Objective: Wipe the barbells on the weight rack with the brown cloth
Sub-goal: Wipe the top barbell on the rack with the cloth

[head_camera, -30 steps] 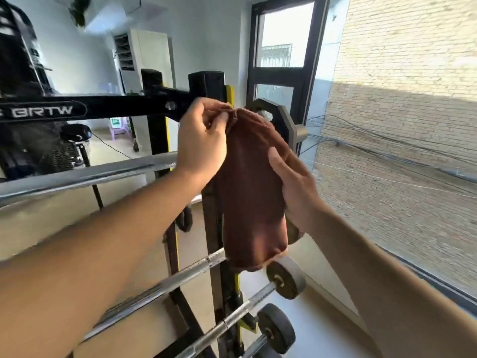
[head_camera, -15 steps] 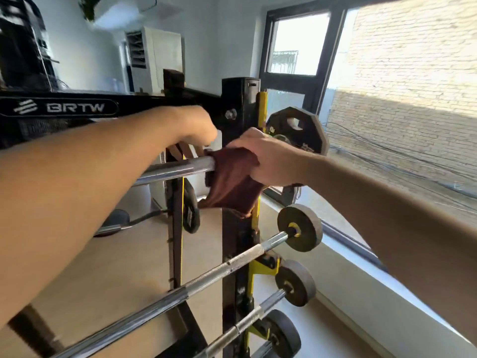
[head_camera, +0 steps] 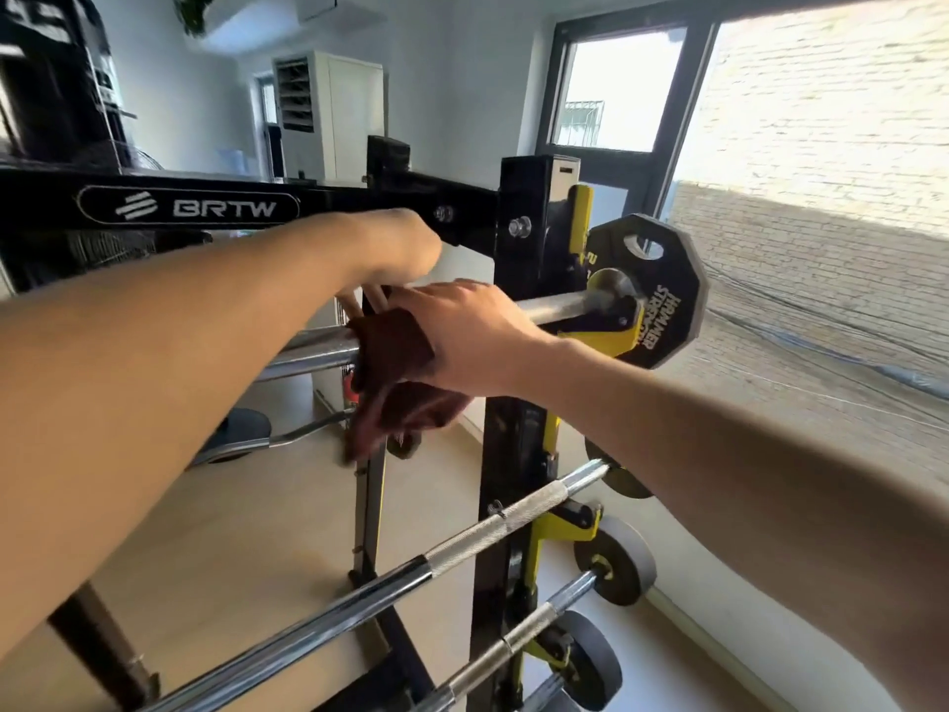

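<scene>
The brown cloth (head_camera: 395, 341) is wrapped over the chrome shaft of the top barbell (head_camera: 565, 306), its loose end hanging below the bar. My right hand (head_camera: 472, 336) grips the cloth around the bar from the near side, left of the black rack upright (head_camera: 518, 403). My left hand (head_camera: 395, 249) reaches over from above, and its fingers curl down onto the cloth's far edge. A black Hammer Strength plate (head_camera: 662, 295) caps the bar's right end. Two lower barbells (head_camera: 462, 542) (head_camera: 513, 639) rest on yellow hooks.
The rack's black BRTW crossbeam (head_camera: 205, 208) runs just above my hands. A curl bar (head_camera: 287, 436) lies on the wooden floor behind. A large window (head_camera: 821, 249) is close on the right, and a white air unit (head_camera: 328, 110) stands at the back.
Both hands brought the cloth down from in front of the rack onto the top bar, then slid it left, away from the upright, baring more chrome on the right.
</scene>
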The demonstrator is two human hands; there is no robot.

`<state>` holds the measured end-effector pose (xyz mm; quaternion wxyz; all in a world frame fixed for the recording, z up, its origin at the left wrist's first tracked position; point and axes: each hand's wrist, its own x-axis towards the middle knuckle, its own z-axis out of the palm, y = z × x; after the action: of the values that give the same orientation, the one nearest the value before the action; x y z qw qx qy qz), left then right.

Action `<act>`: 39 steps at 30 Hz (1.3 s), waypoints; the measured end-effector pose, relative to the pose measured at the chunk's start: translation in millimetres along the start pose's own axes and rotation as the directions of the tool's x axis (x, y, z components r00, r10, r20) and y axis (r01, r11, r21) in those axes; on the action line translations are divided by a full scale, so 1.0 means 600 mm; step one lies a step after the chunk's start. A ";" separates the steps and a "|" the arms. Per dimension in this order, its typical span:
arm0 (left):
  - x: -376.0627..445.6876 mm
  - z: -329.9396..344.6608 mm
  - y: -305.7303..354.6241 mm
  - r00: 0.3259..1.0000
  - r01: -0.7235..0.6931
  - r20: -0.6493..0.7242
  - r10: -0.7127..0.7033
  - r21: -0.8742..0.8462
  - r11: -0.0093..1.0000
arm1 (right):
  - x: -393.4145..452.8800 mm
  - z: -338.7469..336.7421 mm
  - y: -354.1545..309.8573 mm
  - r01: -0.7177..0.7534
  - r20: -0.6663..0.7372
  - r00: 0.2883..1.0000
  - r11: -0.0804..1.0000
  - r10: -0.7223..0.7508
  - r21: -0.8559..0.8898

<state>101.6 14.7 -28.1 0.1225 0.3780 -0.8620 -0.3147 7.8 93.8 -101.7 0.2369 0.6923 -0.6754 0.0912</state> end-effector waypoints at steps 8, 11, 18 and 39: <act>-0.009 0.029 -0.021 0.998 0.034 0.049 -0.040 0.124 0.992 | -0.080 -0.025 0.188 -0.279 0.149 0.947 0.959 0.284 -0.055; 0.003 0.046 -0.038 0.997 0.069 -0.024 -0.068 0.048 0.996 | -0.067 -0.010 0.185 -0.310 0.126 0.943 0.951 0.309 -0.016; 0.017 0.039 -0.045 0.979 0.088 -0.176 -0.103 -0.088 0.992 | -0.034 0.010 0.052 -0.214 -0.027 0.976 0.976 0.215 0.044; 0.024 0.045 -0.044 0.994 -0.046 0.099 0.037 0.091 0.995 | -0.033 0.017 0.042 -0.323 -0.022 0.946 0.947 0.323 0.007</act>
<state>94.9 2.7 -66.4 0.0694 0.3495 -0.8883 -0.2897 -20.1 107.6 -114.4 0.2253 0.5719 -0.7767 0.1374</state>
